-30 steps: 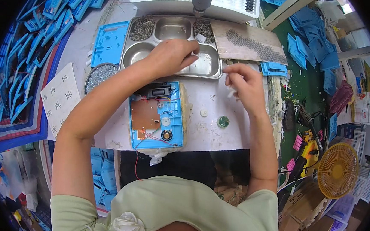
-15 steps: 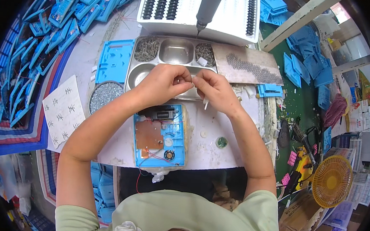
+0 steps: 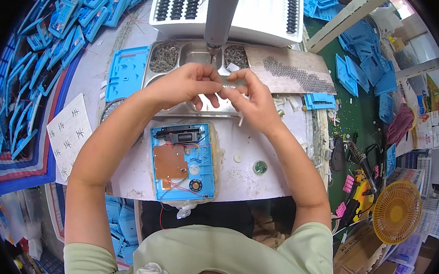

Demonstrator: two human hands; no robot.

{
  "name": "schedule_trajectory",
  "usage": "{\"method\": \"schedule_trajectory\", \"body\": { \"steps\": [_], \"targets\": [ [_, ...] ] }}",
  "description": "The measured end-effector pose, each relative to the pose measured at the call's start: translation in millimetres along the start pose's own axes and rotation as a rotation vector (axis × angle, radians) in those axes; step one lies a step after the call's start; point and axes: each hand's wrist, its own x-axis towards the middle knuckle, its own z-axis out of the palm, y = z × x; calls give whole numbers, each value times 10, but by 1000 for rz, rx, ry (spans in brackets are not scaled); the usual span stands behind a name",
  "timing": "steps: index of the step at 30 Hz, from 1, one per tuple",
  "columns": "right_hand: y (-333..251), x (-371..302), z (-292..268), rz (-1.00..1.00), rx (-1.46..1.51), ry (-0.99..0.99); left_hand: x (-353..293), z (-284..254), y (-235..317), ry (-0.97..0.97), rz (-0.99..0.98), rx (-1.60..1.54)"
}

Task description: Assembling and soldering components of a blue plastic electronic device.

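Open on the tabletop in front of you, a blue housing (image 3: 207, 161) shows its inside uncovered, part-built by the look of it: a black module (image 3: 180, 135), a brown circuit board (image 3: 171, 162) and a round speaker (image 3: 196, 185) sit in place, with thin wires running loose among them. Whether each part is fastened cannot be told from above. A white disc (image 3: 237, 158) and a green round piece (image 3: 260, 167) lie to its right.

Beyond, your left hand (image 3: 187, 86) and right hand (image 3: 255, 104) meet over a metal tray (image 3: 226, 108), fingertips drawn narrow and close together. A slim white piece (image 3: 240, 121) juts from below your right hand, apparently held in its curled fingers; what your left fingertips pinch, if anything, is too small to tell. The handwork between them looks unfinished.

Farther off, small metal parts (image 3: 164, 57) fill a tray compartment under a hanging driver (image 3: 220, 20). A separate blue panel (image 3: 127, 73) lies left of the tray, off the housing; a white box (image 3: 267, 31) stands behind.
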Motion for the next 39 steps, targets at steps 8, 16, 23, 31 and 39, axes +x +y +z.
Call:
{"method": "schedule_trajectory", "body": {
  "steps": [8,16,23,31,39],
  "targets": [
    [-69,22,-68,247,289,-151,-52,265,40,190,175,363],
    [52,74,-51,-66,-854,-162,-36,-77,-98,40,-180,-78],
    [-552,-178,73,-285,-109,284,-786,403,-234,156,-94,-553],
    [-716,-807,563,-470,57,432,-1271,1009,-652,75,-6,-1064],
    [-788,-885,701,-582,-51,215,-1409,1172,-757,72,-3,-1084]
  ]
}}
